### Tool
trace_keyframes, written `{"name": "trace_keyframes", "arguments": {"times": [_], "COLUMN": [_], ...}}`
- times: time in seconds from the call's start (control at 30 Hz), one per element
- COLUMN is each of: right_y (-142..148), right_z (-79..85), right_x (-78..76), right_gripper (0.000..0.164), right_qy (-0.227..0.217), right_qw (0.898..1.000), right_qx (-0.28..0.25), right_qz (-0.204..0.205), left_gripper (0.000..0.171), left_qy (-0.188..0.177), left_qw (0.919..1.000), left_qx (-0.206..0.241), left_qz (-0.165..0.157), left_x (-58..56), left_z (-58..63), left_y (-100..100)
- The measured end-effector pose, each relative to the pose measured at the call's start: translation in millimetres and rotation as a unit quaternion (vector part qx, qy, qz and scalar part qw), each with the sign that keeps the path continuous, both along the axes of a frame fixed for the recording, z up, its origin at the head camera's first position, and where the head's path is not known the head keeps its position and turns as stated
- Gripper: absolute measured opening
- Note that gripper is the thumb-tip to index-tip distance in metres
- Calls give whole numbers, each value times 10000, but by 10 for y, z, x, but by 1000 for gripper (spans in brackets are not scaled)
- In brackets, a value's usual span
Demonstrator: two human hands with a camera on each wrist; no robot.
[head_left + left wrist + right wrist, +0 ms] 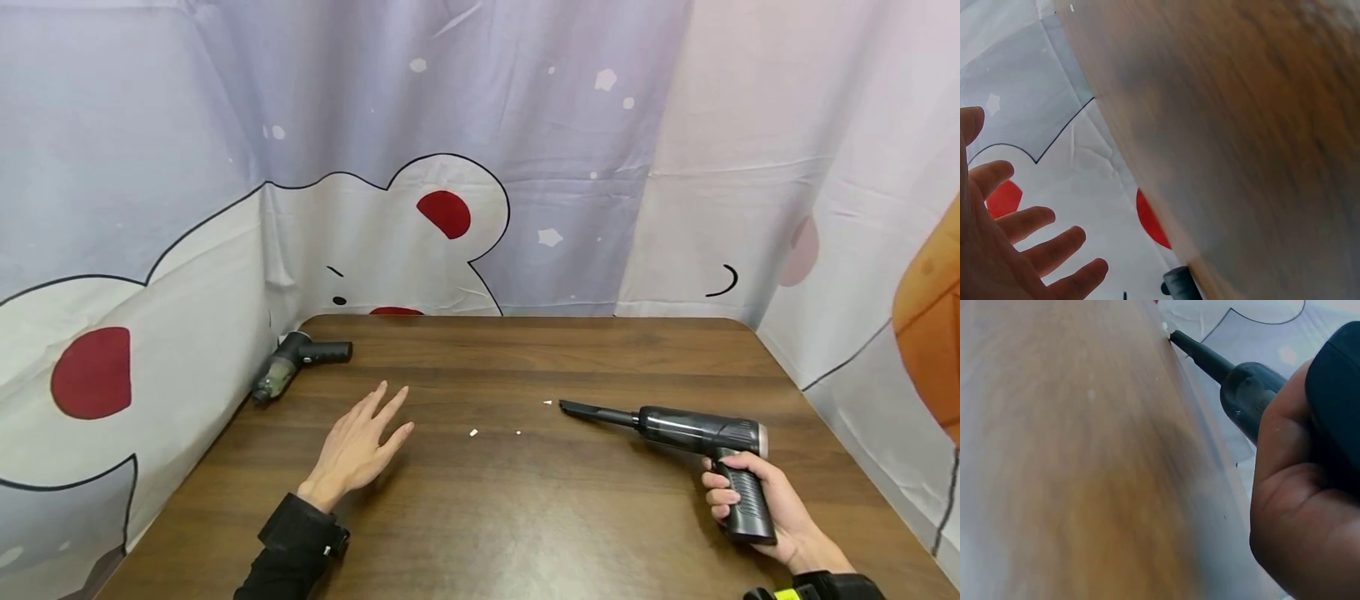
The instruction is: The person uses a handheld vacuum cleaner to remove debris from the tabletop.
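My right hand [780,508] grips the handle of a black handheld vacuum cleaner [678,429], fingers wrapped round it. Its narrow nozzle points left, the tip right beside a white scrap [547,402]. Two more small white bits, a larger one [473,432] and a tiny one [518,432], lie on the table between my hands. In the right wrist view the vacuum's nozzle [1200,351] reaches away past my curled fingers. My left hand [356,446] is over the left part of the table, fingers straight and spread, holding nothing; the left wrist view shows its fingers [1054,250] apart.
A brown wooden table [465,517] spans the front. At its back left edge lies a black pistol-shaped device [288,362] with a clear section, its handle [1182,284] also in the left wrist view. Printed fabric curtains [570,167] hang behind and along both sides.
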State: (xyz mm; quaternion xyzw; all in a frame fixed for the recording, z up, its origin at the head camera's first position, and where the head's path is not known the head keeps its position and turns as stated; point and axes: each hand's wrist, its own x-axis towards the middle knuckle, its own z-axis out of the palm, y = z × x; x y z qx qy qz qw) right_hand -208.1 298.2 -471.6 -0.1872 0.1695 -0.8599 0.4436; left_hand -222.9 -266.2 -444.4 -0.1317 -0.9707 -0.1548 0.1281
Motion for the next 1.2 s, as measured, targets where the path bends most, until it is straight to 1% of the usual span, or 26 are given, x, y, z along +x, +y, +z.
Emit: {"name": "trace_keyframes", "arguments": {"times": [0.23,0.43,0.77,1.2], "right_y": [-78,-93,-236,-385], "right_z": [-23,-25,-28,-18], "right_x": [-90,-61,12,27], "right_gripper": [42,40,37,34], "right_qy": [-27,-61,-18,9], "right_qw": [9999,9998,9990,9985], "right_qx": [10,-1,219,412], "right_qz": [111,189,400,353], "left_gripper": [62,63,62,62], "left_qy": [62,10,-4,48], "left_qw": [9999,9999,9999,9998], "left_qx": [-45,-14,-11,17], "left_qz": [95,123,145,177], "left_x": [39,49,69,108], "left_z": [-1,9,12,18], "left_y": [-57,-62,-74,-126]}}
